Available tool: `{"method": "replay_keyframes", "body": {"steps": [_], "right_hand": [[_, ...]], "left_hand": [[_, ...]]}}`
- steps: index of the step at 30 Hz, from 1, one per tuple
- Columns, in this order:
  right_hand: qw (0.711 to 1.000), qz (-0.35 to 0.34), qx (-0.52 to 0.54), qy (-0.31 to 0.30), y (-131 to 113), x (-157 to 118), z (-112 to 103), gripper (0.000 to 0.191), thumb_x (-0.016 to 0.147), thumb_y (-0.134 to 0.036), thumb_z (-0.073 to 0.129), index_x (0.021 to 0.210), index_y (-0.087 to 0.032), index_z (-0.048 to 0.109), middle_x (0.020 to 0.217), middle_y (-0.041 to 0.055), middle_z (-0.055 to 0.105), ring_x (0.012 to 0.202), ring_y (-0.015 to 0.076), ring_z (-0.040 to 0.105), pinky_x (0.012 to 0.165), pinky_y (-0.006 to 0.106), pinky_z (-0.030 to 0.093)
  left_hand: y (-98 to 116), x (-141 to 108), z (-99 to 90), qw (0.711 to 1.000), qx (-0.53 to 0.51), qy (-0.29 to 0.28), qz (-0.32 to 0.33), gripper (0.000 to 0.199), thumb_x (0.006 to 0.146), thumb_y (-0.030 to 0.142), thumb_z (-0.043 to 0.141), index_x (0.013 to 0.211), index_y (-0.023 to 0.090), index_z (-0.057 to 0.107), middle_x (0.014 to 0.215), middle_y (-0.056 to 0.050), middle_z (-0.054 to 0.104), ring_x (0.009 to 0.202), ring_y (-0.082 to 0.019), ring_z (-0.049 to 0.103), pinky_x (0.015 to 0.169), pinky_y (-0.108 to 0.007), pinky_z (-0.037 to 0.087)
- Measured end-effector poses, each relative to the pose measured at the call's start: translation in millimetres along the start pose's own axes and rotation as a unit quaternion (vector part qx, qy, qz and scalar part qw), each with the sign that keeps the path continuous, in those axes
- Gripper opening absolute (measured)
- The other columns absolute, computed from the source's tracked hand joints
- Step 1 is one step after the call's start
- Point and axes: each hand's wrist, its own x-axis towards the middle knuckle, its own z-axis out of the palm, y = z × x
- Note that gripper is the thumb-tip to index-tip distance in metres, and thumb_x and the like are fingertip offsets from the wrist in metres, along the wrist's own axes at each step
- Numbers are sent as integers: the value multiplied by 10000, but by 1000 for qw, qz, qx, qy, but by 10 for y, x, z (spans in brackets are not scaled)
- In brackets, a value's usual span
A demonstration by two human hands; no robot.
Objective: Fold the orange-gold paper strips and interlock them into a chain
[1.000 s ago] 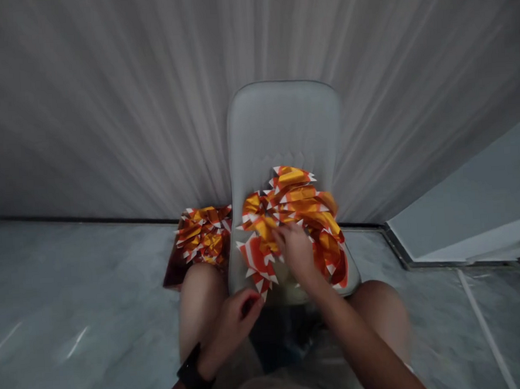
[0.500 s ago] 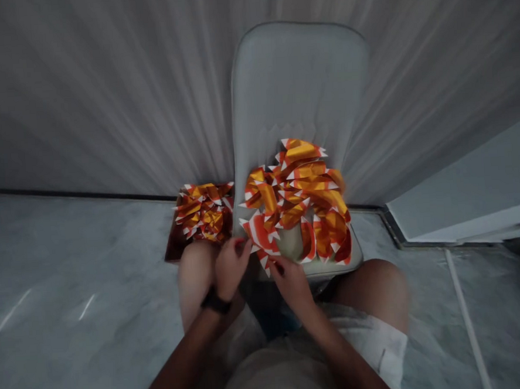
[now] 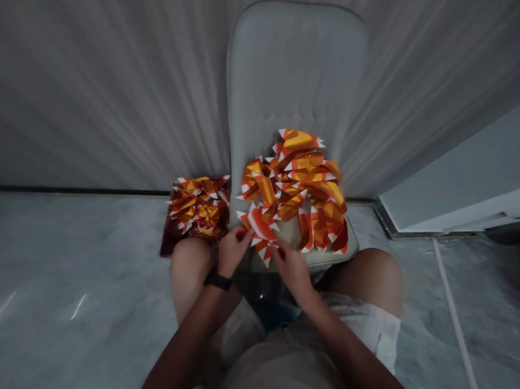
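A red-and-white folded paper piece (image 3: 260, 225), striped and with pointed corners, is between my two hands over the front left of the chair seat. My left hand (image 3: 234, 252) is closed in a pinch at its left edge. My right hand (image 3: 291, 270) pinches its lower right side, thumb and fingers together. Other red-and-white points show just under it, and I cannot tell whether they belong to the same piece. Behind it, a heap of gold-and-orange folded foil papers (image 3: 309, 177) with white tips covers much of the seat.
A grey padded chair (image 3: 296, 69) stands against a pleated curtain (image 3: 104, 98). To its left, a dark red box (image 3: 169, 238) on the floor holds more folded foil papers (image 3: 203, 201). My knees flank the seat. A pale cabinet-like panel (image 3: 461, 176) stands at right.
The view has shifted slightly, so the chair and box sit a little higher. Both hands stay at the red-and-white paper, and my right fingers have moved up along its edge.
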Motion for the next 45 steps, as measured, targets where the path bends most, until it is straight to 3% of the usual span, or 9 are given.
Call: {"method": "replay_keyframes", "body": {"steps": [4,10,19,23,30,32,34,36,45], "right_hand": [[990,81,-118,-15,-58,327,108,368,959,-448,577,1169,-161,670,1001,146,756,902,266,727,747,320,499],[982,128,-135,-19,-16,443,136,441,916,-495,637,1188,-148,629,1165,174,692,1035,280,690,775,324,484],[987,127,-93,-24,-77,457,51,232,902,-409,671,991,-196,693,950,87,738,875,224,698,693,275,436],[999,48,-24,8,-68,317,14,170,937,-301,603,884,-190,722,882,78,755,833,215,704,699,268,459],[981,-18,167,99,110,-371,-384,287,972,-306,539,1102,-169,755,1015,90,783,876,218,739,788,298,577],[975,-21,178,135,170,-583,-478,300,975,-288,546,1175,-176,741,1117,99,766,1007,226,730,898,325,580],[972,-53,178,145,226,-776,-510,319,976,-248,551,1248,-213,713,1227,90,730,1132,224,693,1004,355,550],[969,-99,186,132,273,-951,-501,350,973,-214,553,1292,-262,688,1289,73,701,1190,212,666,1048,366,531],[939,-55,324,103,542,-1255,-532,389,914,-271,673,1301,-313,676,1263,72,714,1153,209,689,992,345,574]], "left_hand": [[-41,5,62,999,33,10,-7,397,872,580,596,829,197,692,773,-22,714,710,-170,637,652,-258,409],[-92,-83,156,997,59,47,15,364,890,556,603,906,200,674,821,-22,707,740,-167,633,668,-251,397],[-30,-158,264,986,119,117,11,304,903,460,637,1071,210,600,947,-36,690,820,-196,650,642,-265,386],[-76,-151,282,984,126,125,28,255,911,423,630,1041,204,607,945,-45,670,798,-199,639,637,-272,395],[151,-420,104,981,-7,176,82,207,916,381,615,1000,195,650,879,-40,666,779,-182,627,755,-291,486],[338,-648,110,983,-108,130,71,240,931,408,597,1038,200,651,925,-53,689,817,-183,649,754,-287,513],[536,-896,197,970,-239,23,44,384,941,432,588,1263,223,576,1142,-86,687,967,-202,676,763,-286,550],[698,-1113,325,947,-316,-47,41,561,907,436,646,1404,244,471,1348,-105,605,1177,-232,624,925,-321,545],[789,-1425,529,905,-380,-189,13,527,892,376,690,1386,261,546,1309,-72,655,1215,-250,623,1035,-332,518]]}}
